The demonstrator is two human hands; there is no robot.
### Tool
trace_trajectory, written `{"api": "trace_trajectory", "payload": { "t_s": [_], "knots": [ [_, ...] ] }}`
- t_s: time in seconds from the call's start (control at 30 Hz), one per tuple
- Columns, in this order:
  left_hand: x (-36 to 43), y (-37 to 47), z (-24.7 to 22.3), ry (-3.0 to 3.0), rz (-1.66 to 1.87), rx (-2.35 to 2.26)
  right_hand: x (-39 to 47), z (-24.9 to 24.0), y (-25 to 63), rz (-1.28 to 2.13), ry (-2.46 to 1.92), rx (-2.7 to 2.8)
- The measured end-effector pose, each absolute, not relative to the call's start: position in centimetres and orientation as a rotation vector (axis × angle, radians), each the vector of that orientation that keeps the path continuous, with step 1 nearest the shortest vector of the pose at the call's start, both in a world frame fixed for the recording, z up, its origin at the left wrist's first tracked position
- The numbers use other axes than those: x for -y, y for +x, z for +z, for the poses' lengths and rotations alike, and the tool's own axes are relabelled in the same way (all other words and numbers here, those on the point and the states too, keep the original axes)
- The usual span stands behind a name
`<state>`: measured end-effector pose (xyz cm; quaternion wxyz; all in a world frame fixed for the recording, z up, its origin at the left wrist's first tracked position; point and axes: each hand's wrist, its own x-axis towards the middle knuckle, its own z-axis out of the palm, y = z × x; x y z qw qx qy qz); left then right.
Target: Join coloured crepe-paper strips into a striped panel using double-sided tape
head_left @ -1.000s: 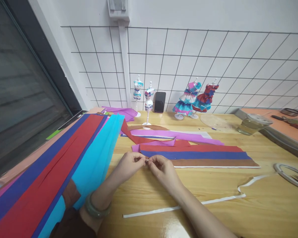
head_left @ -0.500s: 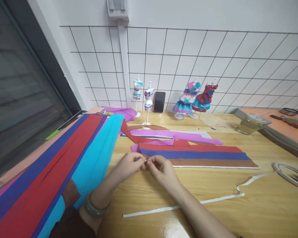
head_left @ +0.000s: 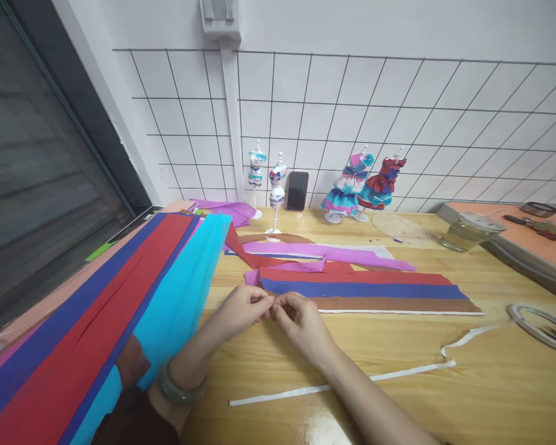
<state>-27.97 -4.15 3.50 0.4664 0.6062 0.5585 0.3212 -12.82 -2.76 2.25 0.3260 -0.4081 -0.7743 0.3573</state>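
My left hand and my right hand meet at the left end of a stack of coloured strips, their thumbs and fingertips pinched together and touching. What lies between the fingers is too small and covered to make out. Right beside them is a brown strip with a white band along its front edge; its left end is hidden by the hands. Behind it lie a blue strip and a red strip. A long thin white strip runs under my right forearm.
Long red and light-blue sheets cover the left side. Small dress forms and a black phone stand by the wall, with dressed ones further right. A tape roll and a cup are at right.
The fingertips have closed in on each other, and the small white bit seen between them before is now covered. Everything else stays put.
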Motion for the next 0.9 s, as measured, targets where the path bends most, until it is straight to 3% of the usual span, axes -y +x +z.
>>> {"api": "trace_trajectory", "payload": {
  "t_s": [0.7, 0.9],
  "knots": [
    [3.9, -28.8, 2.8, 1.462, 0.693, -1.481, 2.6, 1.5, -12.6, 0.918, -1.115, 2.07],
    [3.9, -29.6, 1.9, 1.566, 0.624, -1.612, 2.3, 2.3, -11.8, 0.897, -1.316, 2.037]
  ]
}}
